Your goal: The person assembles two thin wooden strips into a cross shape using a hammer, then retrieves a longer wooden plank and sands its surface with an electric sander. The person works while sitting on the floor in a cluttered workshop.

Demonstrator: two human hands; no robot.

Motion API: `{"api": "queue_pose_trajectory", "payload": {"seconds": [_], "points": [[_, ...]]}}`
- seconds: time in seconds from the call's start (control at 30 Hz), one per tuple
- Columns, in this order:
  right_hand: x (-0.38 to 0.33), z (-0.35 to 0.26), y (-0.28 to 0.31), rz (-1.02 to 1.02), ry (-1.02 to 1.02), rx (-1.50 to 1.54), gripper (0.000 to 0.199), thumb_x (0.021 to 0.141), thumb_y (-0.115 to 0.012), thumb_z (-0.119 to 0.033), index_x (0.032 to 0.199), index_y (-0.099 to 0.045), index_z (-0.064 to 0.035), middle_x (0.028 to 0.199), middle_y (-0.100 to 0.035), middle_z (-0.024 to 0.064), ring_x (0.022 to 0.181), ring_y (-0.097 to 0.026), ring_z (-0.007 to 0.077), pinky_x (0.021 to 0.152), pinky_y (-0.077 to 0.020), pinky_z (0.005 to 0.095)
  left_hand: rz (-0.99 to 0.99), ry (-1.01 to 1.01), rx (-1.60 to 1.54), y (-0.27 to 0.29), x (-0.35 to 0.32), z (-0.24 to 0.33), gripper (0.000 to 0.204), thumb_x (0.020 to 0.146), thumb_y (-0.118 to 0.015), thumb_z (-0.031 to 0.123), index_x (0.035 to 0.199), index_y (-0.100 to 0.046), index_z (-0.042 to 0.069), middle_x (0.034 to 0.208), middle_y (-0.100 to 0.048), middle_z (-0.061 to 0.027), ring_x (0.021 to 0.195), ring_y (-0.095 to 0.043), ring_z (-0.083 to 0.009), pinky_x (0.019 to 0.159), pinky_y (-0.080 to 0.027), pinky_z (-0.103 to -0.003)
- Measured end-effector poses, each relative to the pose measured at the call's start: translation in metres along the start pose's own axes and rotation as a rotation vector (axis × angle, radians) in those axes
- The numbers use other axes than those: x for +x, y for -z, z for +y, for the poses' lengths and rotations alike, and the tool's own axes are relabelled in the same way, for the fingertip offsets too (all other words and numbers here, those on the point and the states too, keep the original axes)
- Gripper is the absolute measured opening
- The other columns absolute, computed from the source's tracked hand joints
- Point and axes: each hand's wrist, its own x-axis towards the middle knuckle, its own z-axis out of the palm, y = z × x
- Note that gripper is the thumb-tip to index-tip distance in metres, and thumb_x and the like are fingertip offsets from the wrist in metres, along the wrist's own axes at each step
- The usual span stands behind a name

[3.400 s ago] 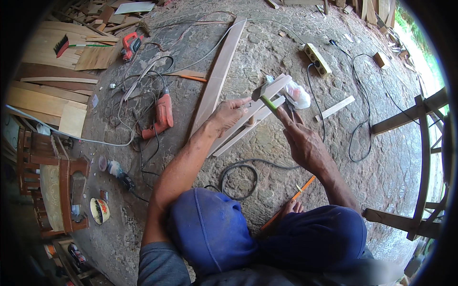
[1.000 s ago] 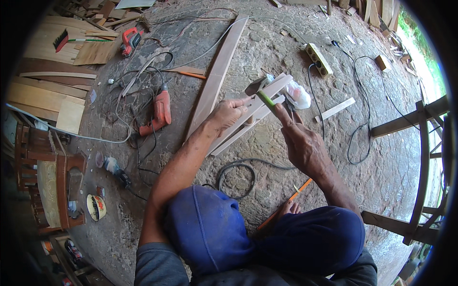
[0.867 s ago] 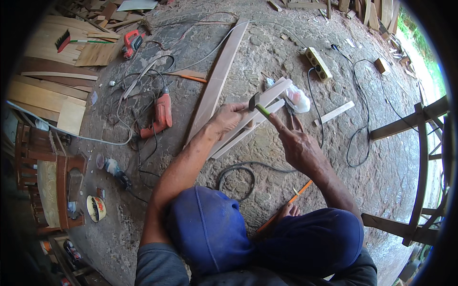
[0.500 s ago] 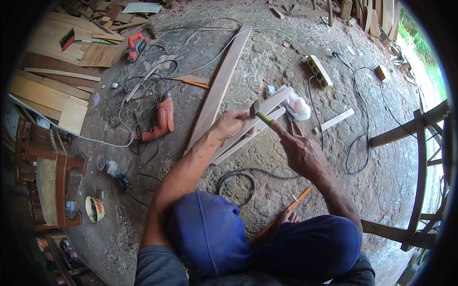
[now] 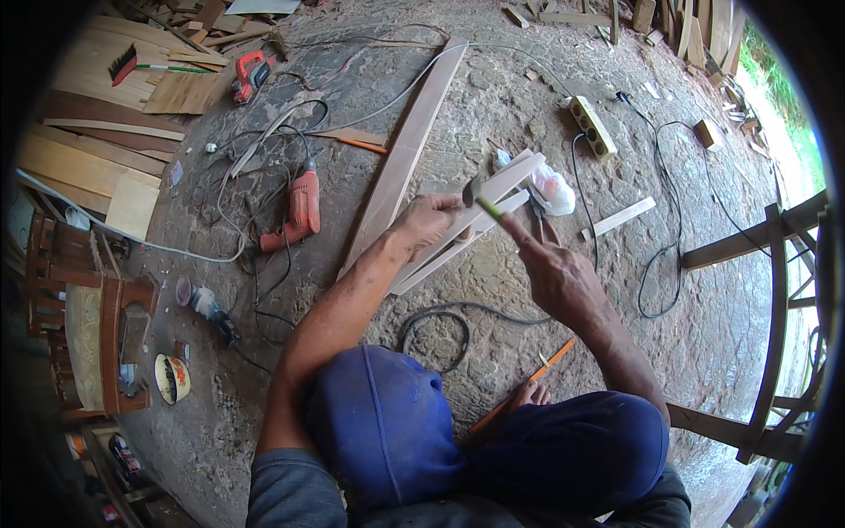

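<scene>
My right hand point(image 5: 561, 280) is closed round a hammer point(image 5: 487, 207) with a green handle, its index finger stretched along it. The dark hammer head sits just above the pale wooden strips point(image 5: 506, 182), beside the fingertips of my left hand point(image 5: 427, 222). Those left fingers are pinched together over the strips, and whatever is between them is hidden. The strips lie side by side at a slant, with a small round wooden piece point(image 5: 465, 234) between them. Pliers point(image 5: 543, 220) with dark jaws lie by my right hand, next to a white plastic bag point(image 5: 553, 189).
A long board point(image 5: 414, 136) lies beyond my left hand. Left of it are a red drill point(image 5: 302, 211), a grinder point(image 5: 211, 312) and a red power tool point(image 5: 253, 77). A power strip point(image 5: 591, 128) and cables lie right. An orange pencil-like stick point(image 5: 554, 354) is by my foot.
The hammer head has lifted and turned very slightly. Both hands stay at the wooden strips, and the whole view has shifted a little.
</scene>
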Motion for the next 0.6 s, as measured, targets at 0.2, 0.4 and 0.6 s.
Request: {"api": "queue_pose_trajectory", "payload": {"seconds": [0.2, 0.4, 0.6], "points": [[-0.0023, -0.0017, 0.0011, 0.119, 0.031, 0.044, 0.082, 0.093, -0.055, -0.001, 0.166, -0.025, -0.0226, 0.062, -0.055, 0.0107, 0.061, -0.065, 0.0322, 0.117, -0.0407, 0.0546, 0.004, -0.023, 0.03, 0.0003, 0.0, 0.0, 0.02, 0.101, -0.064, 0.016, 0.109, -0.077, 0.005, 0.09, -0.073, -0.0025, 0.082, -0.066, -0.0102, 0.078, -0.052, -0.03], [-0.0012, -0.0015, 0.0039, 0.101, 0.059, 0.0, 0.083, 0.092, -0.057, -0.002, 0.166, -0.024, -0.0215, 0.062, -0.056, 0.0114, 0.061, -0.065, 0.0322, 0.114, -0.0438, 0.0501, 0.026, 0.026, 0.101, 0.0014, -0.0008, 0.0034, 0.025, 0.101, -0.064, 0.019, 0.117, -0.077, 0.006, 0.096, -0.074, -0.0039, 0.088, -0.067, -0.0119, 0.082, -0.053, -0.032], [-0.0001, -0.0008, 0.0073, 0.044, 0.022, -0.019, 0.084, 0.091, -0.058, -0.001, 0.166, -0.024, -0.0217, 0.062, -0.057, 0.012, 0.062, -0.066, 0.0328, 0.113, -0.045, 0.0506, 0.058, -0.075, 0.144, -0.0028, -0.0038, 0.006, 0.029, 0.1, -0.059, 0.015, 0.121, -0.076, 0.005, 0.102, -0.075, -0.0071, 0.092, -0.068, -0.0133, 0.085, -0.053, -0.031]]}}
